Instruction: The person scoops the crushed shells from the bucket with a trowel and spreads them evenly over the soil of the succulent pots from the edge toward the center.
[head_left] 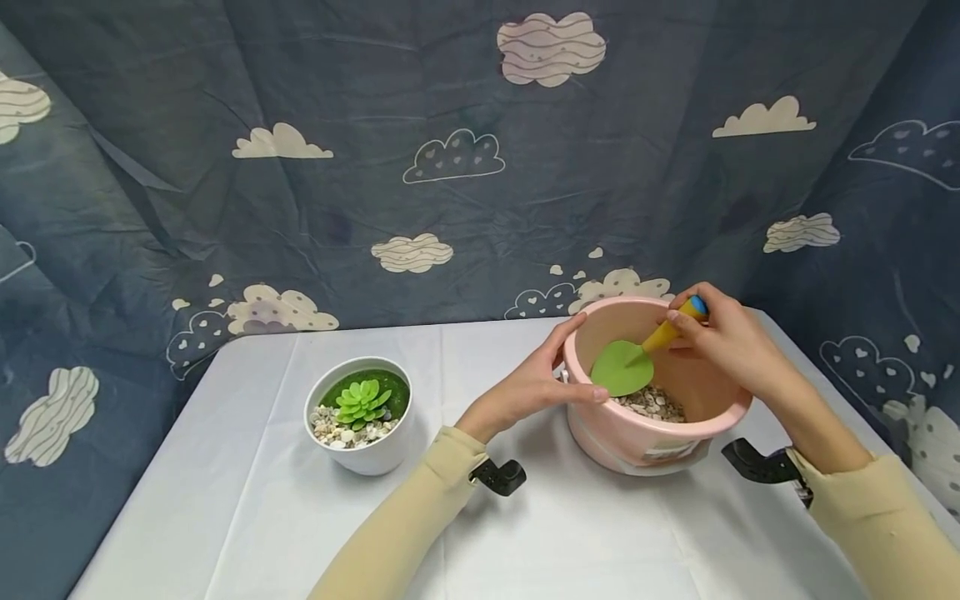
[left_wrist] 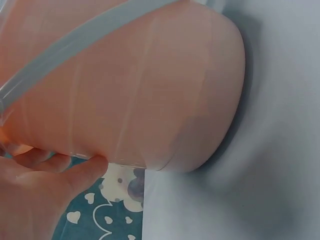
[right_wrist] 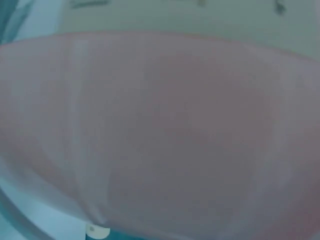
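Now your right hand [head_left: 726, 337] pinches the shovel [head_left: 622, 369] by its handle [head_left: 662, 337]; your left hand [head_left: 528, 383] grips the bucket [head_left: 607, 435].

The place looks like a small cloth-screened booth or set; whether it stands in a home, a studio or an office cannot be told. Dark blue cloth [head_left: 360, 108], wrinkled and printed with pale clouds [head_left: 551, 48] and little hearts [head_left: 596, 252], hangs behind the worktop [head_left: 562, 542] and along its left and right sides. A white covering with fold creases lies over the worktop. Black brackets [head_left: 501, 477] at the person's sleeves [head_left: 405, 517] fit a recording set.
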